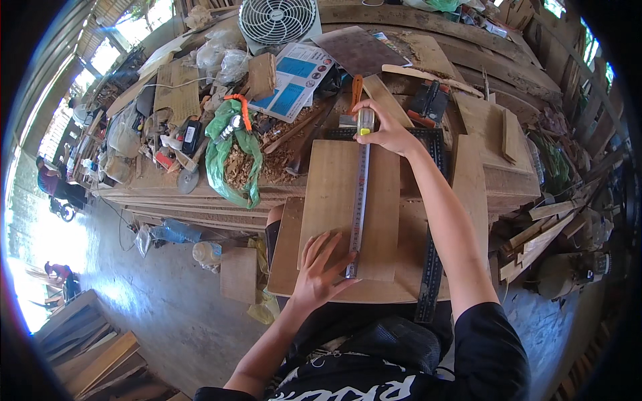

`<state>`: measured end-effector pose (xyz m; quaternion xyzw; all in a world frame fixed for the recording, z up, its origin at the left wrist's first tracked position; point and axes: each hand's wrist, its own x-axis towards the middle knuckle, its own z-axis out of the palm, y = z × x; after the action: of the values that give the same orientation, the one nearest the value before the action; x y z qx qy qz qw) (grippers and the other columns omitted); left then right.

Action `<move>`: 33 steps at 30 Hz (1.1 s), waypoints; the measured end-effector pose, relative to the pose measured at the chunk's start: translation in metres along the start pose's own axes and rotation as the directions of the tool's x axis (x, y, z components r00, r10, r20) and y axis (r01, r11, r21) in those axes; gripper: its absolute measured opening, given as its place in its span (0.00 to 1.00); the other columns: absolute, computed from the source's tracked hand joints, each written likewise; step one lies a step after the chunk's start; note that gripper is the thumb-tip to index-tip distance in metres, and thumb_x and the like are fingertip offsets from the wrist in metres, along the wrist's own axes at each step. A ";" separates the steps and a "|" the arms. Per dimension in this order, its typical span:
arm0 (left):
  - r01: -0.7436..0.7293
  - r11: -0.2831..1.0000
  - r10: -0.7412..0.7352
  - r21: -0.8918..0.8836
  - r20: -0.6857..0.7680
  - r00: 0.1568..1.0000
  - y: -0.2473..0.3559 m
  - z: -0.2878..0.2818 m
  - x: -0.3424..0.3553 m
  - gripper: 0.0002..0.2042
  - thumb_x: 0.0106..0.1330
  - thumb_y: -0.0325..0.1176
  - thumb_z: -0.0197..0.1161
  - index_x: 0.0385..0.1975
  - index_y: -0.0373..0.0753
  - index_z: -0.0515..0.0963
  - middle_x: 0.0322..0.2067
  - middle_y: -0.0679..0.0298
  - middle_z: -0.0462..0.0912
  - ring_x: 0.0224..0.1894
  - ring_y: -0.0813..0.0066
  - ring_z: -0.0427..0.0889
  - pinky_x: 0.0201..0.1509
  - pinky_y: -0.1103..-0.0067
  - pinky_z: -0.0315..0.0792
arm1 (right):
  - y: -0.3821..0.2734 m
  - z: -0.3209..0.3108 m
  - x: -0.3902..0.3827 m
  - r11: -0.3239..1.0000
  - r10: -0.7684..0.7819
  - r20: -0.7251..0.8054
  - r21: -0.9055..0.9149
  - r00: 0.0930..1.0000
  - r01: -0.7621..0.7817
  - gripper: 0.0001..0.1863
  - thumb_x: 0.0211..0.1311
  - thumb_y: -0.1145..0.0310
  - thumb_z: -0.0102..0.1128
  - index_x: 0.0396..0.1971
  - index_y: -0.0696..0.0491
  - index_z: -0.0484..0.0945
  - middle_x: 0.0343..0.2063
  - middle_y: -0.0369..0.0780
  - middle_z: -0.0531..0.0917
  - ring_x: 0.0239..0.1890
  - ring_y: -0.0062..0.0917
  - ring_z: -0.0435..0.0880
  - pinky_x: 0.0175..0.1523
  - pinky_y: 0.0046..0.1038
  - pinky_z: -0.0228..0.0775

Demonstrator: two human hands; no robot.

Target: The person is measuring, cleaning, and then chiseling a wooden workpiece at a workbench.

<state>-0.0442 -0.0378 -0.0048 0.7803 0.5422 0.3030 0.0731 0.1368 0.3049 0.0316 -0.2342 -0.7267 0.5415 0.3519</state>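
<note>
fan [277, 17]: top cut off | tape blade [360, 200]: marks too small | black square [428, 281]: forearm [449, 207] hides part

One left hand [316, 279], one right hand [389, 131]. One tape measure [366, 123] along one wooden panel [326, 194]. One black square [430, 267] along panel's right edge. On workbench [150, 194]: one fan [278, 18] at far edge, one blue-and-white box [291, 80], one orange-handled tool [357, 90] beyond panel's far edge, one green bag [218, 162] and one disc [187, 181] near front edge. Two people [63, 273] past left end.
</note>
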 end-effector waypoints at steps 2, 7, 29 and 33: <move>0.008 1.000 -0.008 -0.004 0.001 1.000 0.000 0.000 0.000 0.27 0.50 0.49 0.82 0.52 0.52 0.89 0.71 0.54 0.71 0.75 0.48 0.65 0.78 0.52 0.58 | -0.001 0.001 0.000 1.000 0.025 -0.006 -0.016 1.000 -0.026 0.35 0.48 0.72 0.76 0.59 0.46 0.72 0.54 0.37 0.74 0.60 0.29 0.73 0.68 0.32 0.62; -0.010 1.000 0.009 -0.029 -0.001 1.000 0.000 -0.001 0.000 0.26 0.55 0.49 0.79 0.55 0.50 0.87 0.71 0.53 0.70 0.75 0.48 0.64 0.78 0.52 0.57 | -0.001 0.000 0.001 0.999 0.008 0.012 -0.043 1.000 -0.007 0.35 0.49 0.72 0.76 0.59 0.46 0.71 0.57 0.37 0.73 0.63 0.29 0.71 0.69 0.33 0.61; 0.007 0.988 -0.007 0.154 0.002 1.000 0.009 0.002 -0.006 0.28 0.60 0.57 0.74 0.56 0.49 0.86 0.70 0.57 0.72 0.75 0.54 0.66 0.79 0.45 0.45 | -0.006 0.005 0.001 0.984 -0.078 -0.032 -0.166 0.996 0.072 0.35 0.56 0.73 0.76 0.63 0.47 0.70 0.51 0.36 0.78 0.58 0.22 0.75 0.66 0.29 0.66; 0.009 0.976 -0.012 0.215 0.013 1.000 0.016 0.005 -0.011 0.28 0.63 0.59 0.70 0.58 0.48 0.85 0.71 0.56 0.71 0.76 0.53 0.64 0.79 0.43 0.40 | -0.013 0.007 -0.001 0.985 -0.064 -0.037 -0.162 0.997 0.058 0.37 0.56 0.72 0.76 0.66 0.47 0.69 0.57 0.37 0.75 0.60 0.23 0.75 0.62 0.30 0.72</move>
<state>-0.0310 -0.0532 -0.0065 0.7828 0.5755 0.2366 -0.0064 0.1326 0.2960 0.0422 -0.2507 -0.7673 0.4651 0.3634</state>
